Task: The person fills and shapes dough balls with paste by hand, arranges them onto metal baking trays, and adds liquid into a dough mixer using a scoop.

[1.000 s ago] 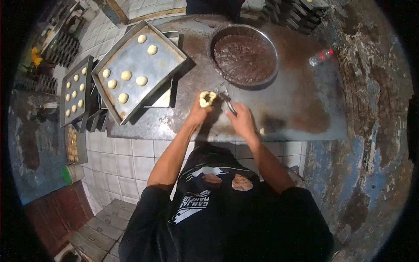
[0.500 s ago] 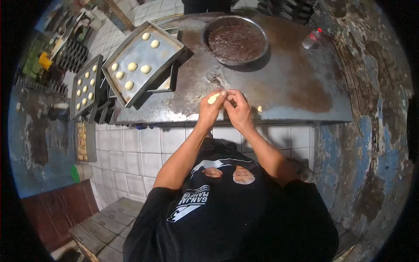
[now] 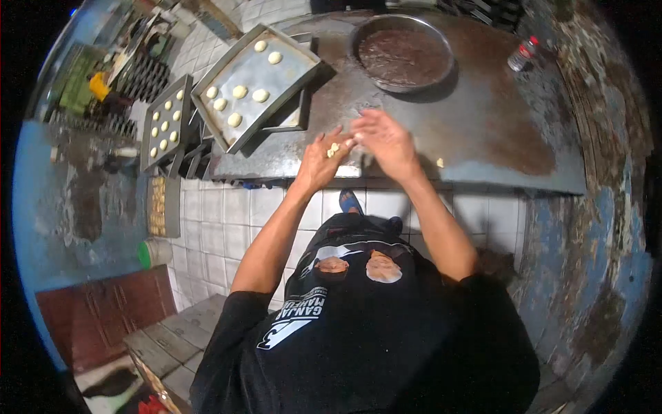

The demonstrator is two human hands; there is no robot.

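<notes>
My left hand point(image 3: 321, 162) is over the front edge of the metal table, holding a small piece of pale yellow dough point(image 3: 333, 149) near the thumb. The dough looks uneven, and part of it may be hidden by the fingers. Close beside it, my right hand point(image 3: 387, 143) is open with its fingers stretched out, slightly blurred, and nothing shows in it. A little crumb of dough point(image 3: 440, 163) lies on the table to the right. Beyond the hands stands a wide metal bowl point(image 3: 449, 65) filled with a dark brown paste point(image 3: 403, 55).
A metal tray point(image 3: 238, 72) with several pale dough balls rests on another tray at the table's left. A further tray point(image 3: 158, 141) of dough balls sits lower, farther left. A plastic bottle point(image 3: 522, 55) stands at the back right. A rough wall point(image 3: 600, 172) borders the right side.
The pinching hands have come slightly apart, and my right hand's fingers have straightened. The dough in my left hand looks more broken up. The whole view has shifted, with the table now farther right.
</notes>
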